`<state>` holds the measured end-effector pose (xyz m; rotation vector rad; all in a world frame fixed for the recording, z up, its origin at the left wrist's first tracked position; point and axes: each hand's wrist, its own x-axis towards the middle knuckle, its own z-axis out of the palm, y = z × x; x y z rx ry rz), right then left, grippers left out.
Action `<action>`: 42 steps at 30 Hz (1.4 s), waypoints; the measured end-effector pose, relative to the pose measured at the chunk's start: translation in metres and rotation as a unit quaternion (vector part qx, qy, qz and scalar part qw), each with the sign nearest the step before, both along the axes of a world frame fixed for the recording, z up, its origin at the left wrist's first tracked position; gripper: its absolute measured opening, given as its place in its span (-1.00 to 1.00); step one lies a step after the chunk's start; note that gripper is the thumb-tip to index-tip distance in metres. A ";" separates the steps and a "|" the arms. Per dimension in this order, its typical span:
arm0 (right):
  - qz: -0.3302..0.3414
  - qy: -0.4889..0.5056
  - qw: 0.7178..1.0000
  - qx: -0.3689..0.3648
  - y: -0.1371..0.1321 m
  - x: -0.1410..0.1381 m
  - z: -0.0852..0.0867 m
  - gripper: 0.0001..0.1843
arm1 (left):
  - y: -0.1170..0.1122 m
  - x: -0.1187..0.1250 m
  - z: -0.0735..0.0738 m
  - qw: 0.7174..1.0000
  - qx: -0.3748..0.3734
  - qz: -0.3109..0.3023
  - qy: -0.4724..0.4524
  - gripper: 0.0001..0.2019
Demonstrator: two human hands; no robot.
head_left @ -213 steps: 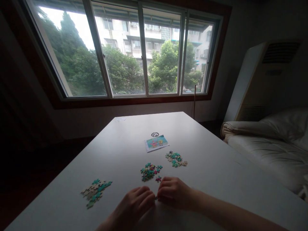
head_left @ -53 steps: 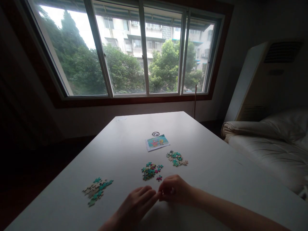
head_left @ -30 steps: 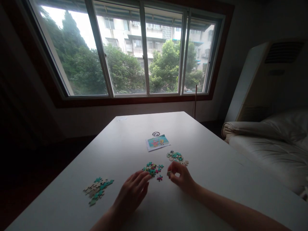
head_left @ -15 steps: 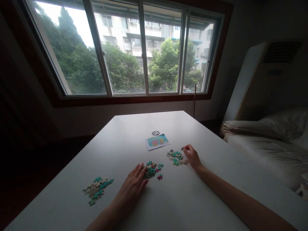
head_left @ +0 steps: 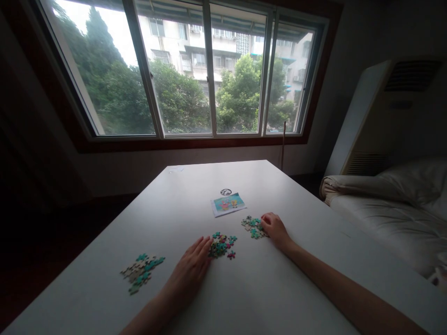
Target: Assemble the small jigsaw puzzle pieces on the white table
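My left hand (head_left: 195,256) lies flat with its fingers stretched out, their tips touching the left edge of the middle pile of jigsaw puzzle pieces (head_left: 220,246). Green, teal and pink show among these pieces. Over the right side of another pile of puzzle pieces (head_left: 252,226), my right hand (head_left: 275,229) is closed with its fingers curled down. Its fingertips are hidden, so what they hold, if anything, does not show. A third group of puzzle pieces (head_left: 141,272), beige and teal, lies spread to the left of my left hand.
A picture card (head_left: 228,204) with cartoon figures lies beyond the piles on the white table (head_left: 279,288). Just behind it is a small round black-and-white mark or object (head_left: 226,191). A pale sofa (head_left: 380,214) stands at the right, and a window spans the far wall.
My right hand has moved slightly left over its pile, and its fingers have curled under. The small piece seen earlier at its fingertips is out of sight. My left hand has hardly moved.
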<state>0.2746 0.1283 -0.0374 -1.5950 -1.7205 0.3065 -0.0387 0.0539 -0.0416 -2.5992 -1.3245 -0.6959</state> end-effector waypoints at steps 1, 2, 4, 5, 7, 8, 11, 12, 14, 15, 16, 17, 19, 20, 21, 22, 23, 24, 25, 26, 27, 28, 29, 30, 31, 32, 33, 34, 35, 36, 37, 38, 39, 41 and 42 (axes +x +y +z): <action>0.000 -0.013 1.000 0.001 0.000 0.000 0.000 -0.86 | 0.000 0.000 0.000 1.000 0.002 0.000 -0.001 -0.59; 0.000 -0.023 1.000 0.001 0.000 -0.001 0.000 -0.86 | 0.000 0.000 0.000 1.000 0.002 0.002 -0.001 -0.59; -0.001 -0.037 0.999 -0.002 0.000 -0.001 -0.001 -0.84 | -0.001 0.001 -0.001 1.000 -0.005 0.012 -0.001 -0.59; -0.003 -0.042 0.999 -0.003 0.000 -0.001 -0.001 -0.83 | -0.002 0.001 -0.001 1.000 -0.011 0.019 -0.001 -0.59; -0.015 -0.056 0.998 0.000 -0.001 -0.001 -0.002 -0.82 | -0.002 0.001 -0.002 0.999 -0.019 0.036 -0.002 -0.58; -0.022 -0.064 0.998 0.003 -0.001 -0.001 -0.003 -0.82 | -0.002 0.001 -0.003 0.999 -0.019 0.045 -0.004 -0.58; -0.042 -0.084 0.995 0.014 -0.002 -0.002 -0.003 -0.83 | 0.000 -0.001 -0.003 0.996 -0.006 0.087 -0.005 -0.58; -0.045 -0.086 0.995 0.015 -0.002 -0.002 -0.003 -0.84 | 0.001 -0.002 -0.003 0.995 -0.004 0.104 0.000 -0.58; -0.047 -0.082 0.995 0.016 -0.003 -0.002 -0.003 -0.86 | 0.004 -0.004 -0.003 0.990 -0.011 0.139 0.017 -0.57; -0.046 -0.074 0.996 0.016 -0.003 -0.003 -0.002 -0.87 | 0.005 -0.006 -0.002 0.987 -0.018 0.157 0.027 -0.57; -0.040 -0.062 0.997 0.017 -0.003 -0.003 -0.001 -0.86 | 0.007 -0.008 -0.002 0.983 -0.025 0.176 0.037 -0.56; -0.029 -0.047 0.998 0.017 -0.003 -0.003 0.000 -0.85 | 0.009 -0.010 -0.002 0.979 -0.034 0.196 0.046 -0.56; 0.013 -0.016 1.000 0.021 -0.004 -0.004 0.002 -0.79 | 0.013 -0.016 -0.002 0.968 -0.054 0.235 0.064 -0.56; 0.040 -0.005 0.999 0.024 -0.005 -0.004 0.003 -0.76 | 0.015 -0.019 -0.001 0.963 -0.065 0.252 0.072 -0.56; 0.068 0.002 0.997 0.026 -0.005 -0.005 0.004 -0.72 | 0.017 -0.022 -0.001 0.958 -0.076 0.266 0.079 -0.56; 0.093 0.003 0.995 0.027 -0.006 -0.006 0.005 -0.69 | 0.019 -0.025 -0.001 0.953 -0.085 0.277 0.085 -0.56; 0.113 0.001 0.993 0.025 -0.007 -0.007 0.006 -0.67 | 0.020 -0.028 0.000 0.950 -0.091 0.283 0.090 -0.56; 0.130 -0.005 0.991 0.022 -0.008 -0.009 0.007 -0.66 | 0.021 -0.030 0.000 0.949 -0.095 0.286 0.095 -0.57; 0.144 -0.012 0.989 0.017 -0.010 -0.010 0.008 -0.65 | 0.022 -0.031 0.001 0.948 -0.097 0.287 0.098 -0.57; 0.157 -0.021 0.987 0.014 -0.012 -0.011 0.009 -0.64 | 0.023 -0.032 0.002 0.948 -0.098 0.286 0.100 -0.57; 0.169 -0.035 0.985 0.011 -0.014 -0.013 0.010 -0.63 | 0.024 -0.033 0.002 0.948 -0.098 0.284 0.102 -0.57; 0.180 -0.052 0.982 0.009 -0.016 -0.014 0.011 -0.61 | 0.024 -0.033 0.002 0.949 -0.097 0.282 0.104 -0.58; 0.189 -0.073 0.979 0.009 -0.018 -0.015 0.013 -0.59 | 0.024 -0.034 0.002 0.949 -0.095 0.280 0.105 -0.58; 0.199 -0.099 0.975 0.010 -0.020 -0.016 0.014 -0.57 | 0.024 -0.034 0.003 0.950 -0.094 0.278 0.106 -0.58; 0.207 -0.125 0.970 0.011 -0.022 -0.017 0.015 -0.55 | 0.025 -0.035 0.003 0.951 -0.092 0.277 0.107 -0.59; 0.214 -0.150 0.965 0.012 -0.024 -0.017 0.015 -0.54 | 0.025 -0.035 0.003 0.952 -0.089 0.274 0.107 -0.59; 0.220 -0.172 0.960 0.010 -0.025 -0.018 0.016 -0.54 | 0.025 -0.036 0.003 0.952 -0.087 0.273 0.107 -0.59; 0.225 -0.189 0.956 0.006 -0.026 -0.018 0.016 -0.53 | 0.025 -0.037 0.004 0.953 -0.086 0.271 0.107 -0.59; 0.229 -0.203 0.952 0.000 -0.026 -0.018 0.015 -0.53 | 0.026 -0.038 0.004 0.953 -0.086 0.270 0.107 -0.59; 0.233 -0.214 0.949 -0.007 -0.025 -0.017 0.015 -0.53 | 0.026 -0.039 0.005 0.953 -0.085 0.270 0.107 -0.59; 0.240 -0.224 0.944 -0.015 -0.025 -0.017 0.015 -0.52 | 0.026 -0.039 0.006 0.953 -0.085 0.270 0.106 -0.59; 0.248 -0.233 0.940 -0.022 -0.025 -0.017 0.015 -0.53 | 0.026 -0.039 0.007 0.953 -0.084 0.271 0.107 -0.59; 0.257 -0.240 0.936 -0.029 -0.024 -0.017 0.016 -0.53 | 0.026 -0.039 0.008 0.953 -0.084 0.271 0.107 -0.60; 0.273 -0.250 0.928 -0.041 -0.024 -0.016 0.018 -0.53 | 0.026 -0.038 0.009 0.952 -0.083 0.272 0.110 -0.60; 0.276 -0.253 0.926 -0.047 -0.024 -0.017 0.019 -0.52 | 0.026 -0.037 0.009 0.952 -0.082 0.272 0.111 -0.60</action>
